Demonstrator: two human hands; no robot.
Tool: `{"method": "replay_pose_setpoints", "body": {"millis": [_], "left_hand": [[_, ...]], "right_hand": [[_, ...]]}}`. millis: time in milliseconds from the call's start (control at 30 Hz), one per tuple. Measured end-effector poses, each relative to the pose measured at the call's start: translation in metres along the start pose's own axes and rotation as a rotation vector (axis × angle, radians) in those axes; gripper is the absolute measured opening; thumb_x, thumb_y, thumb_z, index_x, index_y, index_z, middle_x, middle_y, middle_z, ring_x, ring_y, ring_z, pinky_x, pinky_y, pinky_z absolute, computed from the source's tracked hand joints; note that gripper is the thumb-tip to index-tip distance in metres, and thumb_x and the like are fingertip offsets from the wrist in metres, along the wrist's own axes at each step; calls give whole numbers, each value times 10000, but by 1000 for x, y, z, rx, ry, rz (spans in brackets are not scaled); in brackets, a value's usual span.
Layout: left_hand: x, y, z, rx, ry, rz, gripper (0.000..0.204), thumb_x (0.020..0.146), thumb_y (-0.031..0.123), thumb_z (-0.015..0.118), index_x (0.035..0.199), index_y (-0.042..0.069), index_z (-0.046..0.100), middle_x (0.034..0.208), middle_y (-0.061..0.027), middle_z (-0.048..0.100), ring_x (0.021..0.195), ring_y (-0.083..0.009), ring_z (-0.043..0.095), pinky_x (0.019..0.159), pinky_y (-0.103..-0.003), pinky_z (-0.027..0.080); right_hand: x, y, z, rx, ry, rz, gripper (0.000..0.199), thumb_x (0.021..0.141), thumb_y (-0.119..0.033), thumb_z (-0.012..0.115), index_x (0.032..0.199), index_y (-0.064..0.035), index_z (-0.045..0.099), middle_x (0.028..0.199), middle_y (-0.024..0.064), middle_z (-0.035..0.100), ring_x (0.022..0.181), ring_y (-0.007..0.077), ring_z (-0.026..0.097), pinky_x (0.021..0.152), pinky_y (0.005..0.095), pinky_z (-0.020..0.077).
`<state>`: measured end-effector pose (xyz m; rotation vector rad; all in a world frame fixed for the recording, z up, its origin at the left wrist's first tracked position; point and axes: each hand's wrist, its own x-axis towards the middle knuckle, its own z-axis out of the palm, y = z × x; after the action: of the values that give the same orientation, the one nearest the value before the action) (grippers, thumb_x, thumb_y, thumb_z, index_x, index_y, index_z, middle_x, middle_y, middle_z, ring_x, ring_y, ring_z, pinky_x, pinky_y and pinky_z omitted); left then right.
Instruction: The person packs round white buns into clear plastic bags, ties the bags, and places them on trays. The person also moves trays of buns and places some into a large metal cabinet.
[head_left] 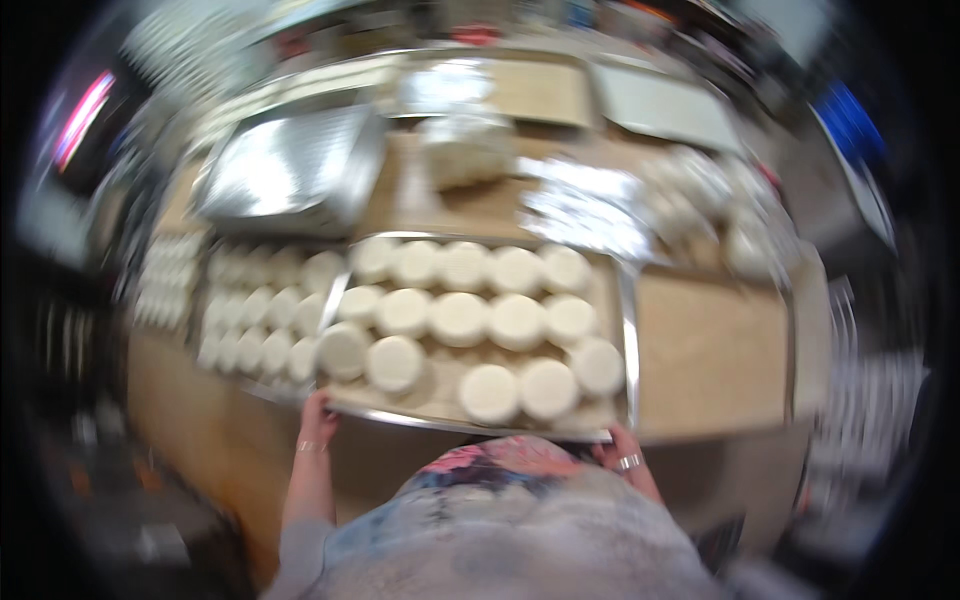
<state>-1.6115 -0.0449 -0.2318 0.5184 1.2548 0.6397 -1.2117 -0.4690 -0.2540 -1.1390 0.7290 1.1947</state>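
Note:
I hold a metal baking tray by its near edge, over a wooden table. My left hand grips the tray's near left corner. My right hand, with a ring on it, grips the near right corner. The tray carries several round pale dough discs in rows on paper. The whole picture is blurred by motion.
A second tray of the same pale discs lies to the left, partly under mine. Behind it stands a shiny empty metal tray. Crumpled foil or plastic, a pale tub and flat boards sit further back.

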Motion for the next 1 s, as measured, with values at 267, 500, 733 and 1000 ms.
{"method": "replay_pose_setpoints", "body": {"millis": [267,500,733,1000], "left_hand": [[7,-34,-9,-73,127,40,165,679,37,516,604,140,411,544,30,457,402,-99,419,344,-208,331],[-45,-70,10,-46,25,117,74,690,54,538,758,78,553,733,-15,611,639,-142,594,568,-272,505],[-105,-188,177,-5,16,-28,79,722,60,567,678,117,533,691,10,577,639,-117,556,599,-260,470],[-168,-302,313,41,-195,-184,94,765,26,587,699,90,569,702,-2,576,687,-123,549,653,-285,444]], "right_hand": [[-26,1,12,-12,-114,-266,109,770,-129,626,770,-69,535,625,40,533,494,143,505,432,274,405],[-45,-23,-32,-28,-87,-321,133,775,-183,630,715,-84,564,591,37,537,477,134,495,427,271,391],[-80,-132,-213,38,57,-453,181,792,-184,601,647,-88,551,552,37,505,452,153,462,416,291,360],[-101,-221,-380,89,118,-481,179,789,-168,537,621,-115,505,559,33,508,455,152,460,412,294,353]]}}
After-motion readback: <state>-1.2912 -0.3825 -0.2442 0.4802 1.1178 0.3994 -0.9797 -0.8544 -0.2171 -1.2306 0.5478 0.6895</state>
